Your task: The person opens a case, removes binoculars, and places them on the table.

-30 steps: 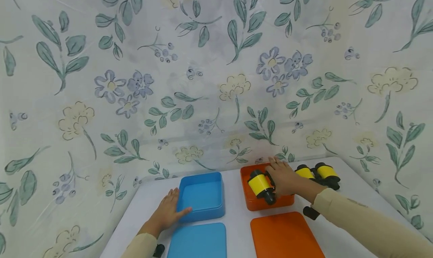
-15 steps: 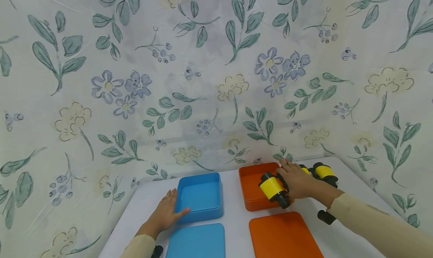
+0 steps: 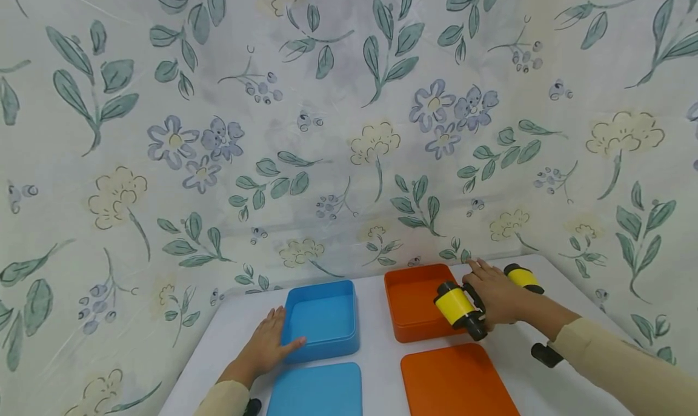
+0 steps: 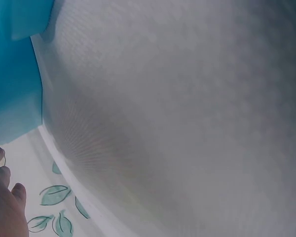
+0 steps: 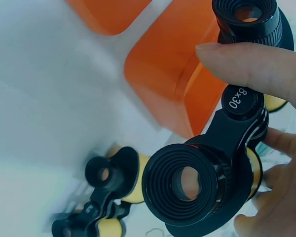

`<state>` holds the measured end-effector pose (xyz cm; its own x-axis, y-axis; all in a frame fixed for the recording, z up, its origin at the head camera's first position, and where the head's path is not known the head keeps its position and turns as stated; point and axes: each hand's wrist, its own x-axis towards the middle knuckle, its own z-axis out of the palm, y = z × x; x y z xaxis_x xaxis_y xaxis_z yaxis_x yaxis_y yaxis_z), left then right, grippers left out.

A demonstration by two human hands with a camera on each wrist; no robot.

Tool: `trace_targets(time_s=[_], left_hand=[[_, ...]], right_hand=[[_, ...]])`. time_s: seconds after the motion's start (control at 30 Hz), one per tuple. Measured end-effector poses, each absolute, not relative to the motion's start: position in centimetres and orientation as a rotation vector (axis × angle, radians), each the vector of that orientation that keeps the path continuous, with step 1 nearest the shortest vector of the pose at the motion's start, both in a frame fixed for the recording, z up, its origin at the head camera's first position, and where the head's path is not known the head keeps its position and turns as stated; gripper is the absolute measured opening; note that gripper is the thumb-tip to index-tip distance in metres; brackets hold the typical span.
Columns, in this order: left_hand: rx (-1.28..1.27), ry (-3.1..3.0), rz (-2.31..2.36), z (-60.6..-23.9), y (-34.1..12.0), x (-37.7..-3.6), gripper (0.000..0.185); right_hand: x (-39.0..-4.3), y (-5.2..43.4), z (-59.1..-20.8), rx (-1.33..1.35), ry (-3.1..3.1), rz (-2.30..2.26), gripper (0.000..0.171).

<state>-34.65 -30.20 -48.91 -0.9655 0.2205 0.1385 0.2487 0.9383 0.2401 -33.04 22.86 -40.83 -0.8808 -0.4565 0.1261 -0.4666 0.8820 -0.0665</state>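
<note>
From my remote seat I see a white table (image 3: 382, 349) backed by floral cloth (image 3: 327, 131), with four pieces of plastic laid out in a square: a blue box (image 3: 323, 320) at far left, its blue lid (image 3: 316, 390) flat in front of it, an orange box (image 3: 412, 302) at far right, and an orange lid (image 3: 455, 384) flat in front of that. The left hand (image 3: 265, 347) lies flat on the table, fingers straight and relaxed, touching the blue box's left wall and gripping nothing. The right hand (image 3: 498, 300) is clamped on the binoculars (image 3: 460, 309), yellow-barrelled with black ends, held off the table above the orange box's right edge; the right wrist view shows the thumb (image 5: 246, 61) pressed over the hinge (image 5: 237, 106) marked 8x30, with the other fingers curled beneath. A second pair (image 3: 522, 278), same colours, lies on the table just beyond the right hand, near the cloth; the right wrist view shows it blurred, lying beside the orange box
</note>
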Motion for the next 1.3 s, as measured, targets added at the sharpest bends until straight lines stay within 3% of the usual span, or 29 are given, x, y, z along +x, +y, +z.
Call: trace_targets(time_s=[0.5,1.3], left_hand=[[-0.369,-2.992,-0.389,-48.9,-30.2,-34.7,0.108],[-0.353,-2.991,-0.396,-49.0,-30.3,-34.9,0.109]], right_hand=[[-31.2,25.9,-41.5,0.694,-2.938,0.221,0.097],[-28.8,30.1,-43.5,0.556,-3.051,0.401,0.1]])
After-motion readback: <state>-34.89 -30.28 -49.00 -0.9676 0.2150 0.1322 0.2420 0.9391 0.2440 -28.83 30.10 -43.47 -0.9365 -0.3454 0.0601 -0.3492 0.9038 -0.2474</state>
